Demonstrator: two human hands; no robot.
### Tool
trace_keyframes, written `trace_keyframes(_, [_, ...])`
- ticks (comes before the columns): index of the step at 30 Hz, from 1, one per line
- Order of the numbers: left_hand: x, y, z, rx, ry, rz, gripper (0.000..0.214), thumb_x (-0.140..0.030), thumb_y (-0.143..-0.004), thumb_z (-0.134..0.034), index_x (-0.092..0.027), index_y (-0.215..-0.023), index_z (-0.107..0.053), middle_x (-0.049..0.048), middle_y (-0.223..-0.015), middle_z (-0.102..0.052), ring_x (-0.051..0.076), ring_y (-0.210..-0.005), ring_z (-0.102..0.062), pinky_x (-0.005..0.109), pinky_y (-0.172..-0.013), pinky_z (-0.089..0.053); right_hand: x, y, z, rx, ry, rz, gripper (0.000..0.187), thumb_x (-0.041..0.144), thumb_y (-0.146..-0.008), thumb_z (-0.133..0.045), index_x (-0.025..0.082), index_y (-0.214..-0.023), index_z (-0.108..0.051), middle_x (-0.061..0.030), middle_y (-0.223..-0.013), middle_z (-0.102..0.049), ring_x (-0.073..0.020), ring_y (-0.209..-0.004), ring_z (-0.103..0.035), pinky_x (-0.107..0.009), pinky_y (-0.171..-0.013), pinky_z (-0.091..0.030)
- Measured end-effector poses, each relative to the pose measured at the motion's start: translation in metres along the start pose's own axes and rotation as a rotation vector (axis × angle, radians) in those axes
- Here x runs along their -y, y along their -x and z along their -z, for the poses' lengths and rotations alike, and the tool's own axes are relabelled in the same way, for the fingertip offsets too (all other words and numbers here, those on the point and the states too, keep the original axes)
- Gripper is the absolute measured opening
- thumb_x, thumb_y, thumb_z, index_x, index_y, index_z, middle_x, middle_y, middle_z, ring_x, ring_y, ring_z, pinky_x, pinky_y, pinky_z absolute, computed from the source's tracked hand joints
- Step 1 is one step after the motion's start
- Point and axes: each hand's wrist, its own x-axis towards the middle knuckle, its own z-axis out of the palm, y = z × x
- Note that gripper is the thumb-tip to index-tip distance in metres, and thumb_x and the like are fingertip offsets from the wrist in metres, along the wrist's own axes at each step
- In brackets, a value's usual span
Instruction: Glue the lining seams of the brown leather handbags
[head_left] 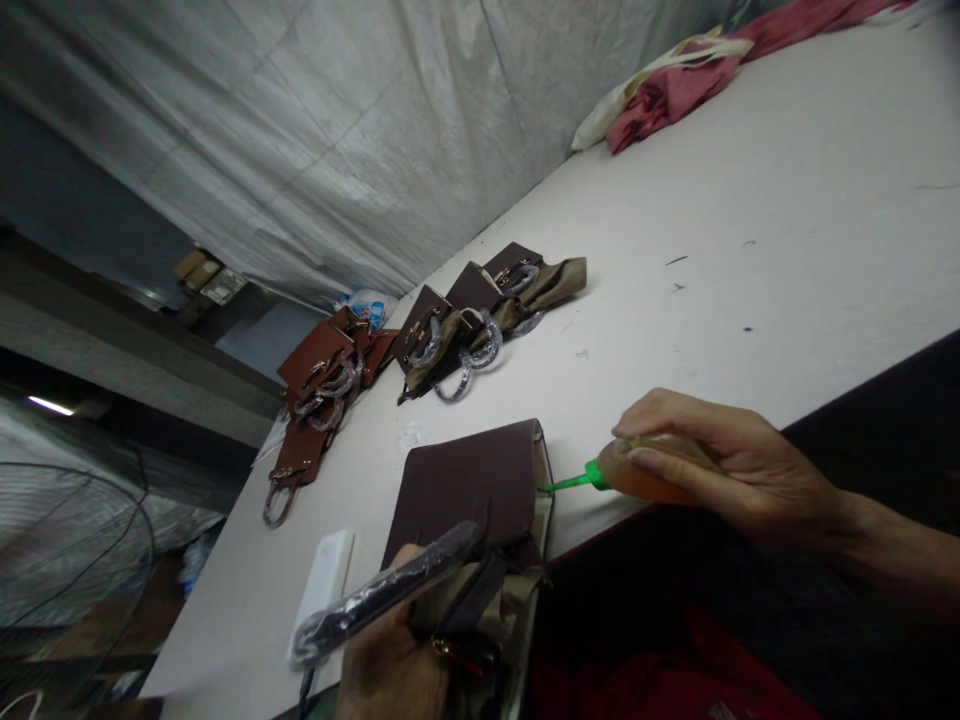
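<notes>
"What's on the left?"

"A dim area with boxes (206,272); then a grey sheet (375,130) hangs behind the pale surface (757,240)."

"And along the surface?"

"Brown bags (316,360), a white slab (322,580) nearer, then the bag (465,470) at the near edge with dark bags (421,325) beyond it, and reddish cloth (675,98) far right."

"The grips?"

"The left grip (394,660) is against the bag, behind its wrapped handle (386,595). The right grip (739,470) pinches a bottle (651,472), its green nozzle (568,483) pointing at the bag's open side."

"What's unclear?"

"The left grip's fingers are mostly hidden, so I can't tell how they close. The bag's underside is out of sight. Whether the nozzle touches, I can't tell. The cloth runs out of view."
</notes>
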Motion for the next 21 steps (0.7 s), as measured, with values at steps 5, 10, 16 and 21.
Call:
trace_keyframes(5, [-0.010, 0.005, 0.000, -0.016, -0.035, -0.003, 0.013, -0.031, -0.081, -0.065, -0.024, -0.073, -0.072, 0.0011, -0.069, -0.069, 0.021, -0.068, -0.068, 0.031, -0.062, -0.058, 0.009, 0.004, -0.006, 0.120, -0.073, 0.059, 0.009, 0.024, -0.097, -0.057, 0.024, -0.096, -0.066, -0.0030, -0.084, -0.067, -0.0168, -0.071, -0.065, -0.028, -0.061, -0.053])
trace_keyframes(10, [-0.010, 0.010, -0.003, -0.044, -0.054, 0.027, 0.011, -0.027, -0.081, -0.064, -0.023, -0.077, -0.072, 0.0034, -0.080, -0.073, 0.024, -0.082, -0.069, 0.033, -0.068, -0.057, 0.005, 0.008, -0.009, 0.075, 0.030, 0.161, 0.009, 0.020, -0.097, -0.058, 0.024, -0.101, -0.065, -0.0046, -0.086, -0.065, -0.0185, -0.078, -0.064, -0.031, -0.067, -0.053])
trace_keyframes(16, [-0.001, 0.009, -0.005, -0.036, 0.151, 0.081, 0.019, -0.035, -0.084, -0.066, -0.021, -0.071, -0.066, 0.0030, -0.068, -0.068, 0.021, -0.066, -0.066, 0.035, -0.065, -0.059, 0.000, 0.006, -0.009, 0.081, -0.006, 0.086, 0.008, 0.022, -0.097, -0.057, 0.022, -0.095, -0.064, -0.0023, -0.083, -0.064, -0.0149, -0.071, -0.063, -0.027, -0.063, -0.051])
trace_keyframes(21, [-0.005, 0.006, -0.005, 0.031, 0.293, 0.135, 0.032, -0.042, -0.093, -0.052, -0.022, -0.069, -0.061, 0.0047, -0.065, -0.067, 0.021, -0.061, -0.065, 0.035, -0.057, -0.059, -0.003, 0.004, -0.009, 0.098, -0.016, 0.027, 0.011, 0.026, -0.098, -0.057, 0.021, -0.095, -0.066, -0.0026, -0.084, -0.065, -0.0147, -0.071, -0.063, -0.027, -0.062, -0.051])
